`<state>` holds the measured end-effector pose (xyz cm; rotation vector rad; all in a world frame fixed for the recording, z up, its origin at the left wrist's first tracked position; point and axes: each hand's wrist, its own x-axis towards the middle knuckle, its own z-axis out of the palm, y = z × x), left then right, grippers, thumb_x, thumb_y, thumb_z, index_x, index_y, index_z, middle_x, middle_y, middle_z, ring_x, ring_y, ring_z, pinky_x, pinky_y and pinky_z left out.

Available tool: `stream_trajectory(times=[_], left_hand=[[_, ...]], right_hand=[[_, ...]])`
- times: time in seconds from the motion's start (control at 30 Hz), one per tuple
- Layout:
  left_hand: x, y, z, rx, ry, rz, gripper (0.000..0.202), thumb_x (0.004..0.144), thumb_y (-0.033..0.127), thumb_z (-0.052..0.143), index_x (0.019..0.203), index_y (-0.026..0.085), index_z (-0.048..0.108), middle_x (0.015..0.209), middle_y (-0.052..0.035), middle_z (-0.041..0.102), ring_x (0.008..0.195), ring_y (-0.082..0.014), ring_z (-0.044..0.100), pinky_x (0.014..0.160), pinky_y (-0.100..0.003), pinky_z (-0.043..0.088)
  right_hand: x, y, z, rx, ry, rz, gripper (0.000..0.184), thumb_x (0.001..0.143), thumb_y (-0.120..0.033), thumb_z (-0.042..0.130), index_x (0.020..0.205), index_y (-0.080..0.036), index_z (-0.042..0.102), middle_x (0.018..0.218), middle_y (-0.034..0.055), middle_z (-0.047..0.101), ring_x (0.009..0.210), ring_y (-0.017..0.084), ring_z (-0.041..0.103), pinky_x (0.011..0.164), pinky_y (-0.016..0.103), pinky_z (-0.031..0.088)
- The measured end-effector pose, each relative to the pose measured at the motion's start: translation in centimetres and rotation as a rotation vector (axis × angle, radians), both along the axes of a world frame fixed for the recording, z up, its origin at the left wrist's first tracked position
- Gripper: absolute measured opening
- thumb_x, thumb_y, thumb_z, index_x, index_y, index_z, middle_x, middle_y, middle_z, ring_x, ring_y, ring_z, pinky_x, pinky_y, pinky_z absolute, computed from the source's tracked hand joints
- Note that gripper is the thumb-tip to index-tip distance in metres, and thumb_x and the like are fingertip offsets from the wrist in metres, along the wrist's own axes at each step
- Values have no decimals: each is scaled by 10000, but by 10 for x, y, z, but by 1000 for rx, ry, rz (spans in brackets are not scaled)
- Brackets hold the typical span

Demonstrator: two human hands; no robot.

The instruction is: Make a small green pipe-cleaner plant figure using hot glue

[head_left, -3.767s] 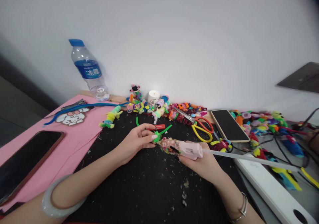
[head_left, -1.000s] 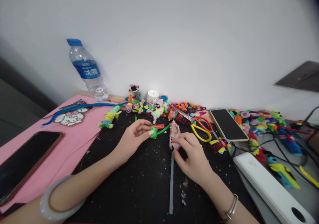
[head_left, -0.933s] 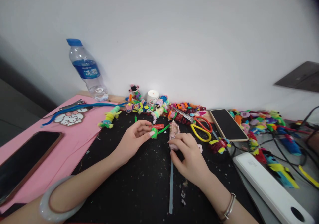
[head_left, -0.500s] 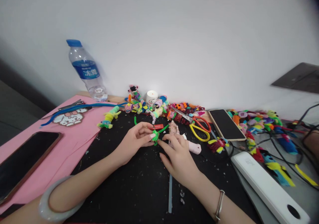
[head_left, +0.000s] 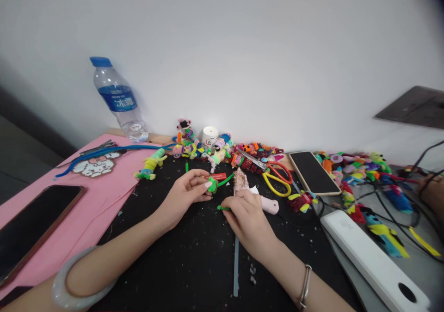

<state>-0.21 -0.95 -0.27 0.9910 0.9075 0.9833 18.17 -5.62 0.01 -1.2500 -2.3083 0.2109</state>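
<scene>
Translucent rod: this rod [head_left: 236,268] lies on the black mat [head_left: 166,275], one end toward the near edge; it lines up with the glue gun, apparently because it feeds in from behind.
White device: a long case [head_left: 374,256] slants beside the mat's right edge, presumably to leave the forearm room.
Pink sheets: these [head_left: 114,196] overlap the mat's left edge and carry a dark phone [head_left: 38,229].
Right hand: this hand [head_left: 248,217] has thumb and finger pinched together on a short green piece [head_left: 224,208], above the mat's middle; the hold leaves its tip exposed, facing the left hand.
Left hand: this hand [head_left: 189,192] is clamped by the fingertips on a green bundle [head_left: 212,185], toward the mat's far edge; so light a pinch probably steadies a small object while leaving its right side accessible.
Glue gun: the pale pink tool [head_left: 269,204] lies partly hidden behind the right hand, nozzle toward the far edge, presumably for safety; contact with the hand cannot be told.
Scissors: their blades rest on figures [head_left: 251,163] along the far edge; the handles [head_left: 266,185] face the mat, perhaps for easy reach.
Bottle: it [head_left: 120,101] stands at the tabletop's far left, near the wall.
</scene>
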Motion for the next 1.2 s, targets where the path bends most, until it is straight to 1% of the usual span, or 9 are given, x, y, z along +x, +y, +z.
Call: stream_trajectory(times=[0.13,0.27,0.37,0.5,0.57,0.7,0.8,1.0,1.2], left_hand=[[0,0,-1,-23,-8,-40,237,749,295,642,948,204,553,806,14,595,724,-101,571,726,-271,509],[1,-1,-1,-34,-3,-105,213,752,299,638,931,205,572,830,11,598,728,-99,568,707,-255,505],[2,-1,-2,-51,27,-156,212,741,303,647,914,199,584,807,14,595,705,-97,566,700,-253,502],[2,1,-5,-41,73,-189,237,720,305,663,914,186,595,797,0,602,709,-109,565,709,-271,501],[2,1,-7,-31,89,-192,241,718,302,663,916,181,595,783,-2,604,698,-112,567,705,-275,501],[2,1,-8,11,104,-210,226,723,294,654,906,175,595,778,-9,607,686,-119,574,694,-277,500],[3,0,-7,38,101,-229,227,724,293,652,908,173,596,775,-14,611,683,-124,575,685,-281,496],[5,-1,-4,28,106,-244,228,695,274,674,876,158,600,762,-22,629,692,-141,590,658,-278,487],[6,-2,-1,42,139,-256,212,692,269,675,855,156,599,767,-23,642,699,-146,598,657,-279,487]], right_hand=[[7,0,2,50,183,-27,118,863,-135,495,921,-181,587,811,39,632,778,173,516,697,327,377],[10,0,2,66,367,8,153,837,-105,538,937,-190,616,814,37,642,769,157,555,704,298,432],[11,0,4,45,436,30,213,832,-74,526,978,-188,631,853,49,638,802,154,571,717,282,456],[10,0,7,7,451,52,281,842,-51,473,1038,-182,626,891,64,629,825,154,568,715,278,464],[9,0,8,-22,459,46,251,836,-59,485,989,-187,637,858,50,638,798,148,574,701,270,462],[7,-1,8,-115,471,-38,123,797,-103,558,822,-194,636,691,-2,604,643,129,557,602,246,449],[6,-2,7,-158,467,-70,87,778,-130,581,786,-199,632,652,-11,588,606,130,546,573,247,443],[6,-1,5,-186,450,-95,78,764,-140,594,761,-200,643,669,3,627,611,140,552,579,261,446],[6,0,5,-169,466,-92,84,764,-124,596,754,-192,644,689,12,643,641,149,571,604,274,457]])
